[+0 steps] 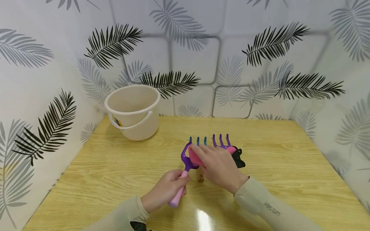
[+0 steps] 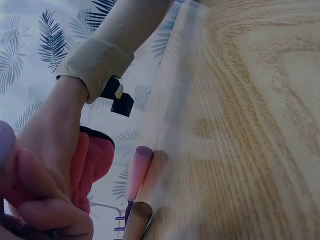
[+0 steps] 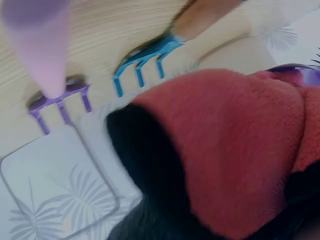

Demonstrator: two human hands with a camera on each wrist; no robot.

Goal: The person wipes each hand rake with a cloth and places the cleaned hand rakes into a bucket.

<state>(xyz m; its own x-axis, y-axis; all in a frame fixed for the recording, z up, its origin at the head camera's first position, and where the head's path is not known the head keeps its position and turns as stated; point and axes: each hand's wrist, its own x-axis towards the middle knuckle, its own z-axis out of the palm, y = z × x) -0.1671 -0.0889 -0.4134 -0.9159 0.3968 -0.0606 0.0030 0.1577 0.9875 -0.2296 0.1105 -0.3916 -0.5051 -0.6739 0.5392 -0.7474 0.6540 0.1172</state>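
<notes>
My left hand (image 1: 166, 189) grips the pink handle (image 1: 180, 192) of a garden hand tool with a purple metal head (image 1: 186, 159). A pink-and-black fluffy cloth (image 3: 230, 145) is in my right hand (image 1: 221, 165), which holds it against that purple head. The cloth partly covers the head, so its full shape cannot be told. Beyond my right hand lie a hand rake with blue tines (image 3: 140, 70) and a wooden handle (image 1: 200, 175), and another with purple tines (image 3: 61, 107) and a pink handle (image 3: 45, 55).
A cream bucket (image 1: 138, 128) with its carrying handle lowered stands at the back left of the wooden table (image 1: 115, 173). Leaf-patterned sheeting (image 1: 193, 64) rises behind the table and along its sides. Wooden handle ends (image 2: 142, 210) lie close together in the left wrist view.
</notes>
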